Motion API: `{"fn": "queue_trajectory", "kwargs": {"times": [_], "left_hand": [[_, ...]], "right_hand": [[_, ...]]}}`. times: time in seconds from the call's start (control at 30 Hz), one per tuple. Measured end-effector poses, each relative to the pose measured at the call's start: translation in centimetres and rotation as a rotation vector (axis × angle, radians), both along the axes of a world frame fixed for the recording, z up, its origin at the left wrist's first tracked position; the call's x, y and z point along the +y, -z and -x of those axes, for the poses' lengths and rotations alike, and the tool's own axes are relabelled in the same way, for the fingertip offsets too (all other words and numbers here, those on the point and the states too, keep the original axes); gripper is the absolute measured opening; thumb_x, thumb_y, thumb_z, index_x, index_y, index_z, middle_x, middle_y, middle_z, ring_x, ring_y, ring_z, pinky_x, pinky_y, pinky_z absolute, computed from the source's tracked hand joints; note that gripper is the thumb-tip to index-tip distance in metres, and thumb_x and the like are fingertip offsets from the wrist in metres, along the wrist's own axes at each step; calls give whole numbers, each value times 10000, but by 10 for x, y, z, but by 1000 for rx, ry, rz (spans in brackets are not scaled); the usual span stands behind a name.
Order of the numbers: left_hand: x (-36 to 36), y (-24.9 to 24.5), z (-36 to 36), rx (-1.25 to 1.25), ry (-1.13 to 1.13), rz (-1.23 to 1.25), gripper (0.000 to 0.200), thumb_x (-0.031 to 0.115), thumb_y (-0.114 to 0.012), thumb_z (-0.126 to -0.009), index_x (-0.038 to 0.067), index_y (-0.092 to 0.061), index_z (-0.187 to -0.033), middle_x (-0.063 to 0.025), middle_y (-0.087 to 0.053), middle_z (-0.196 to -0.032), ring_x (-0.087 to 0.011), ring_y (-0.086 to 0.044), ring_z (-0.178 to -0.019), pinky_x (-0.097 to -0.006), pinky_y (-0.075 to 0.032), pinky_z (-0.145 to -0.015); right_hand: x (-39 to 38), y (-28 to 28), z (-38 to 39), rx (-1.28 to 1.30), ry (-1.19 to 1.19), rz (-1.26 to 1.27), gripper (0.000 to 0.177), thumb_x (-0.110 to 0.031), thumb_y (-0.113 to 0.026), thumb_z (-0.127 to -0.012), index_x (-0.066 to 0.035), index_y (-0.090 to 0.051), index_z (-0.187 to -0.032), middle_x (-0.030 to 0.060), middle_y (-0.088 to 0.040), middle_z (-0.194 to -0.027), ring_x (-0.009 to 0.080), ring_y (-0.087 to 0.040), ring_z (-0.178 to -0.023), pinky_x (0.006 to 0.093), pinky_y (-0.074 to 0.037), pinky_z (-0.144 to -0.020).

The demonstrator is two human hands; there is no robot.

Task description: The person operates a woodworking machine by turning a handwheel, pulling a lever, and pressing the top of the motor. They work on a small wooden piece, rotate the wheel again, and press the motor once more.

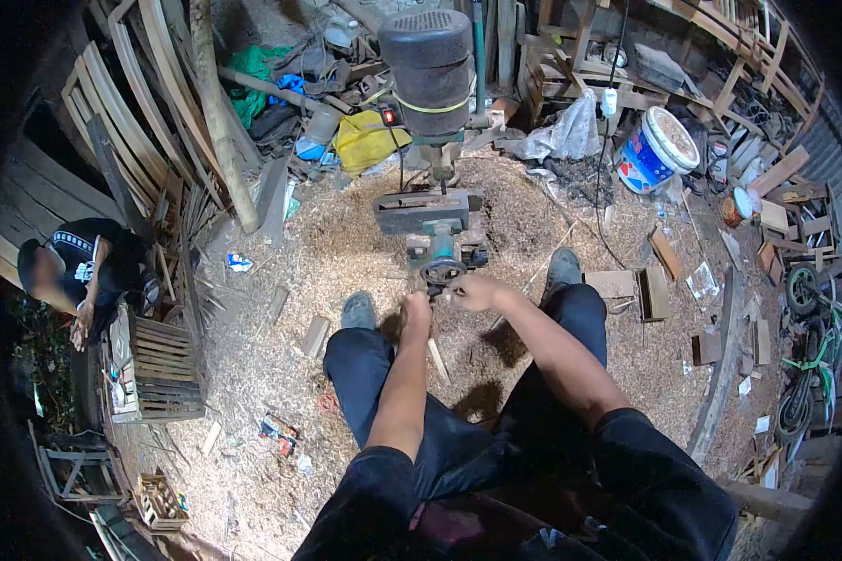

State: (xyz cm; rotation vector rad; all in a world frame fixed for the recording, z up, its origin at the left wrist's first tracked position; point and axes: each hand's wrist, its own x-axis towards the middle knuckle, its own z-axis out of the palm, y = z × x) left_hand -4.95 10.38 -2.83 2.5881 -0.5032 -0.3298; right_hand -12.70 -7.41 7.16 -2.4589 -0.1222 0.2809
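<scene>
A machine with a dark cylindrical motor (427,79) stands at the top centre, with a long metal vise-like block (423,211) under its spindle. Below that block is a round handwheel (442,272). My left hand (416,309) is closed just below and left of the wheel; what it grips is too small to make out. At the wheel's lower right, my right hand (473,293) has its fingers curled in, and whatever is in them is hidden. A thin pale strip of wood (438,361) lies beneath my hands.
Wood shavings cover the floor around my feet. A blue and white bucket (658,151) stands at the upper right, near a hanging cable. Wood blocks (654,294) lie to the right. A seated person (89,271) is at the left, beside a slatted crate (164,365).
</scene>
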Motion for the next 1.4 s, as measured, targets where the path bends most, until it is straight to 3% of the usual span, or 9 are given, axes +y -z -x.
{"fn": "queue_trajectory", "kwargs": {"times": [0.13,0.27,0.47,0.67,0.77,0.93,1.0,1.07,1.4], "left_hand": [[-11,8,-3,-163,259,-247,195,86,-548,-894,15,-720,-954,-234,-693,-983,-375,-692,-905,-478,-561,-740],[4,4,-13,21,-61,-104,185,108,-566,-891,17,-723,-925,-233,-697,-897,-371,-700,-820,-475,-563,-714],[-12,2,-4,-81,143,-101,228,190,-621,-854,13,-708,-969,-267,-683,-924,-409,-678,-886,-488,-544,-788],[-21,-71,-21,-82,65,178,293,221,-647,-849,26,-676,-1066,-232,-688,-970,-403,-663,-938,-473,-529,-812],[-29,-120,-36,-47,2,334,280,190,-637,-871,24,-665,-1096,-205,-692,-941,-371,-677,-898,-441,-527,-792],[-68,-267,-68,-657,70,893,315,132,-629,-885,-8,-607,-1167,-195,-646,-1057,-351,-612,-1016,-439,-447,-956],[-91,-332,-84,-830,138,1009,399,150,-654,-880,-22,-549,-1225,-196,-577,-1197,-348,-548,-1134,-426,-405,-1016],[-112,-382,-102,-1035,230,1043,504,202,-679,-874,-1,-496,-1297,-189,-490,-1340,-367,-449,-1271,-426,-339,-1089],[-169,-408,-142,-1178,209,897,372,215,-700,-794,22,-579,-1088,-180,-573,-1159,-398,-463,-1198,-487,-322,-1080]], "right_hand": [[-12,-5,3,-15,15,-43,360,-346,-601,-847,-17,-686,-965,249,-675,-972,446,-636,-931,507,-506,-819],[-16,-3,6,-20,31,22,351,-329,-608,-833,-29,-689,-996,249,-673,-998,438,-640,-937,505,-506,-825],[-25,-21,13,11,97,69,367,-369,-602,-882,-35,-692,-1006,251,-676,-952,422,-647,-928,490,-506,-844],[-53,-43,-11,-5,329,11,387,-381,-611,-877,-33,-694,-1023,247,-682,-967,415,-657,-920,476,-508,-818],[-70,-19,-33,-339,527,-238,375,-350,-576,-921,-3,-686,-1011,237,-692,-907,379,-678,-898,438,-509,-830],[-117,-70,-100,-640,783,-523,403,-350,-504,-999,-1,-586,-1183,201,-654,-1075,275,-618,-981,365,-463,-915],[-122,-119,-125,-1023,781,-481,381,-343,-482,-1028,9,-569,-1145,55,-607,-921,143,-555,-798,280,-467,-730],[-160,-128,-169,-957,823,-540,456,-390,-430,-1029,-19,-534,-1272,227,-604,-1205,335,-562,-1144,394,-390,-1012],[-216,-173,-262,-501,802,-935,978,-734,-177,-941,115,-526,-1278,247,-576,-1288,309,-491,-1259,390,-329,-1079]]}}
